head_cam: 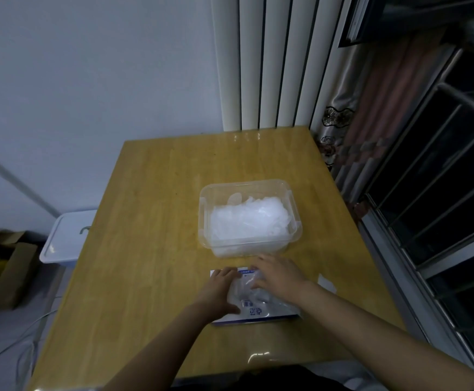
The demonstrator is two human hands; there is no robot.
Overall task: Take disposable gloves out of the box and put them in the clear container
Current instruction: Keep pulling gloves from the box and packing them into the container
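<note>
Clear container holds heaped gloves; left hand, right hand on box

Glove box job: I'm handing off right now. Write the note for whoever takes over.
Left hand: lies flat on the left part of the glove box, pressing it to the table.
Right hand: fingers on the clear gloves bunched at the box's opening; I cannot tell whether they pinch one.
Clear container: open, just beyond the box, holding a pile of gloves.
Done: many gloves are in the container.
Left: pull out the bunch at the opening and drop it in. How many the box still holds is not visible.
</note>
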